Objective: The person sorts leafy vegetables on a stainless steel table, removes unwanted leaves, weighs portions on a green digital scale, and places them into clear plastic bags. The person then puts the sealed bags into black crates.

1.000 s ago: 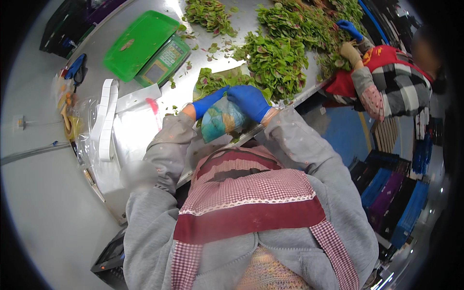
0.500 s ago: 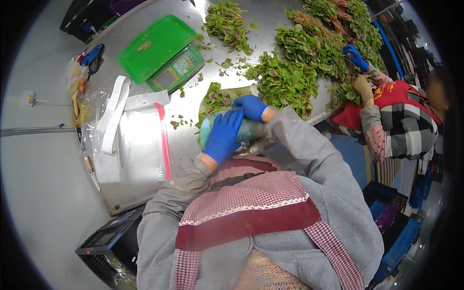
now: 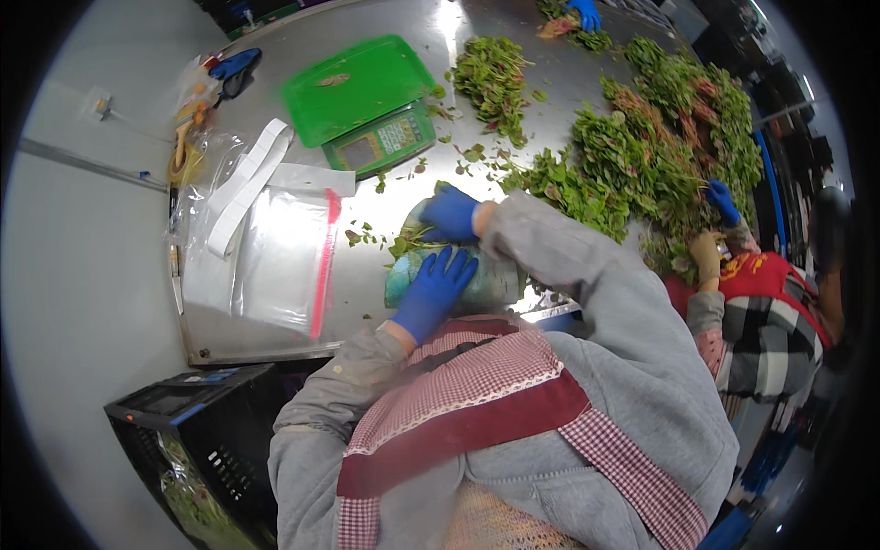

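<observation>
My left hand point(image 3: 435, 293), in a blue glove, lies on a greenish see-through plastic bag point(image 3: 495, 282) at the table's near edge, its fingers spread. Just beyond it, my right hand point(image 3: 451, 217), also gloved in blue, is closed at the bag's far side, apparently on the raised plastic; its fingertips are partly hidden. Some leafy greens point(image 3: 403, 246) show at the bag's left end, between and beside my hands.
A green scale point(image 3: 380, 142) stands beyond my hands. Left lie clear bags point(image 3: 284, 261) and a white label strip point(image 3: 252, 188). Heaped red-stemmed greens point(image 3: 632, 165) cover the right, where a co-worker's gloved hands point(image 3: 722, 202) work. Another blue-gloved hand point(image 3: 585, 14) is at the far edge.
My right hand has moved left across the bag and away from me, and more greens show beside it. My left hand stays on the bag. The whole view has shifted.
</observation>
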### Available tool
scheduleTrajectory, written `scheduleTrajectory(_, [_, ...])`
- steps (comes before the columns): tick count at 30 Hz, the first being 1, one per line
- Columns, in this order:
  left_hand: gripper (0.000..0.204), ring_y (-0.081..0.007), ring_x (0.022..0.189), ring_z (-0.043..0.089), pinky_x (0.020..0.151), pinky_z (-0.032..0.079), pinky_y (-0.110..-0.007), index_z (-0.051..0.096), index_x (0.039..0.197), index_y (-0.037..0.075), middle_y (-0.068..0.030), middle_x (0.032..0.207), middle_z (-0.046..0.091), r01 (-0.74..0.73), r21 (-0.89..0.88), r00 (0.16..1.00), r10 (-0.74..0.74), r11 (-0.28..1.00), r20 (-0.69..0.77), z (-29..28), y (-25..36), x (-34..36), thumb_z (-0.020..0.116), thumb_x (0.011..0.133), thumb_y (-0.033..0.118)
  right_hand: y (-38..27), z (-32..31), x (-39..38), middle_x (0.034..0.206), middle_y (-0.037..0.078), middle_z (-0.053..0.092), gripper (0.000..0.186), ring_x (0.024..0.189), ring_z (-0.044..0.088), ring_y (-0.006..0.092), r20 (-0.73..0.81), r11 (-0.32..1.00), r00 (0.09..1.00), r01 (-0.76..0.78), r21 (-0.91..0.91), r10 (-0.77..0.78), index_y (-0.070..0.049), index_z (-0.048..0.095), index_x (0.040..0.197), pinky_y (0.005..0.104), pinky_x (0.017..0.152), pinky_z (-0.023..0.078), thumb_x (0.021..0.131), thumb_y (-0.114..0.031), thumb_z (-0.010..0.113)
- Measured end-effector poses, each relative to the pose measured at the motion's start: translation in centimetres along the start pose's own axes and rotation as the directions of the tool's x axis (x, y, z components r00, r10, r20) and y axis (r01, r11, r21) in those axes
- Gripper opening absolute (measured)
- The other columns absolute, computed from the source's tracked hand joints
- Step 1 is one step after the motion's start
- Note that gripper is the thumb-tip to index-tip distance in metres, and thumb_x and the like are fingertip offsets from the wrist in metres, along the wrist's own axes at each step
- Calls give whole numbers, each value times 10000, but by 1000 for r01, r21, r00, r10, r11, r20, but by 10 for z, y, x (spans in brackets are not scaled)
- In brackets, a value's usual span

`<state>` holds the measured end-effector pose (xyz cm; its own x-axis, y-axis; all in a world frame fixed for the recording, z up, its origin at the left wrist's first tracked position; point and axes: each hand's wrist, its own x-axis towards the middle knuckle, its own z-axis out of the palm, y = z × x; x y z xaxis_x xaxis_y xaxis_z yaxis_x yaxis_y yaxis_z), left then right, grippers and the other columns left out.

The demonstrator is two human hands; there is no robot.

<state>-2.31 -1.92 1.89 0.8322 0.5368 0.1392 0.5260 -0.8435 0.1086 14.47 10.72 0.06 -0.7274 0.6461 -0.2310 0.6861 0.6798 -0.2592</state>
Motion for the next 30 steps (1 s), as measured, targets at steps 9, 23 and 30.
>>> scheduleTrajectory(9, [538, -335, 1325, 415, 1062, 362, -452, 472, 1378, 76, -151, 1389, 463, -18, 12, 999, 19, 1000, -37, 6, 7, -6, 543, 849, 147, -17, 26, -63, 993, 242, 659, 385, 956, 621, 415, 292, 750, 896, -440, 494, 333, -65, 674, 1061, 470, 879, 474, 960, -364, 453])
scheduleTrajectory(23, [815, -376, 1196, 482, 976, 384, -468, 428, 1381, 0, -200, 1284, 516, -218, -135, 959, 238, 967, 155, 34, -28, 22, 716, 706, 353, 2, 74, -36, 962, 223, 686, 347, 871, 676, 368, -20, 642, 733, -582, 499, 680, -67, 733, 970, 442, 778, 538, 779, -333, 619])
scheduleTrajectory(30, [267, -246, 1017, 592, 827, 475, -380, 571, 1132, 121, -130, 1171, 614, -294, 164, 951, 271, 942, 148, -5, -17, 23, 488, 898, 220, 13, 48, -22, 817, 216, 674, 272, 738, 671, 362, -279, 482, 393, -689, 542, 876, -90, 726, 873, 463, 647, 527, 779, -316, 609])
